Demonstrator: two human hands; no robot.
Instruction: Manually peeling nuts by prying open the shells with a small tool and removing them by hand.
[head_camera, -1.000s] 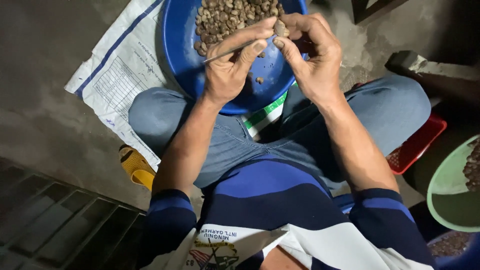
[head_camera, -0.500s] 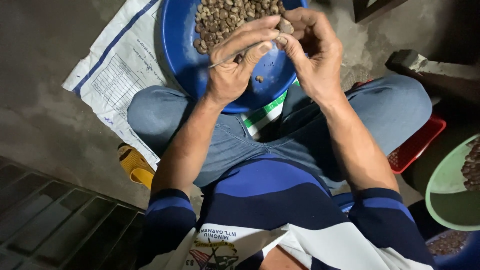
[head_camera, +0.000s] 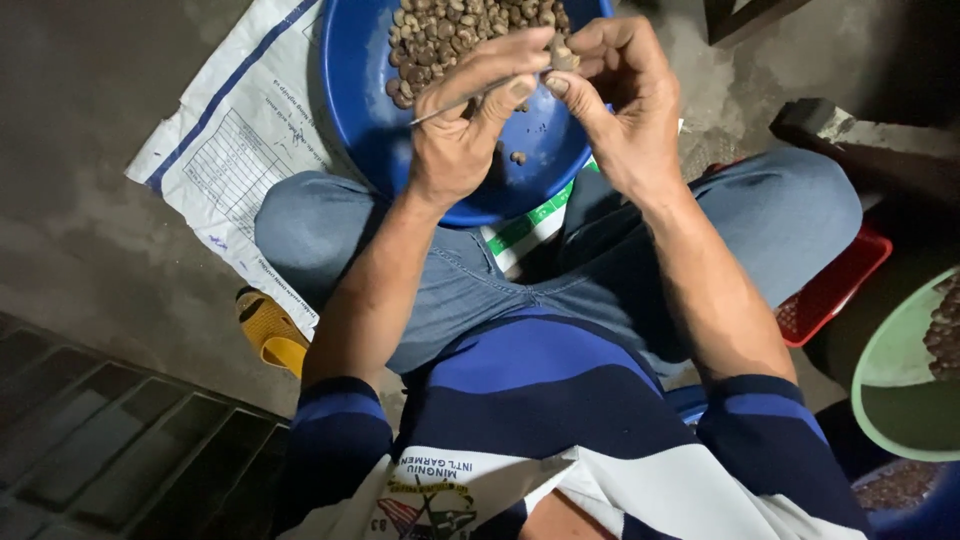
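Two hands up over the blue basin (head_camera: 365, 110), working one nut (head_camera: 560, 55).

Right hand (head_camera: 625, 110) has the nut pinched between thumb and fingertips, at the top of the grip, just above the basin's far half. Nut is small, brownish, mostly hidden by my fingers, so I can't call its long axis.

Left hand (head_camera: 462, 125) is closed on a thin metal pick (head_camera: 470, 98). Pick runs low-left to upper-right: free end sticks out left past my knuckles, working end points straight at the nut. Tip looks to be at or touching the nut; contact itself is hidden behind thumb and forefinger. So the nut lies right of and slightly above my left fingertips, along the pick's own axis. Right hand is the one on it; left reaches it only through the pick.

Containers:
- Blue basin sits on my lap/knees, over a printed white sack (head_camera: 235, 140) on the floor. Pile of brown nuts (head_camera: 450, 35) at its far side, a couple of loose bits (head_camera: 517, 157) on the bare near side.
- Green basin (head_camera: 900, 390) at far right, dark nuts showing at its edge.
- Red basket (head_camera: 835, 290) by my right knee, contents not visible.
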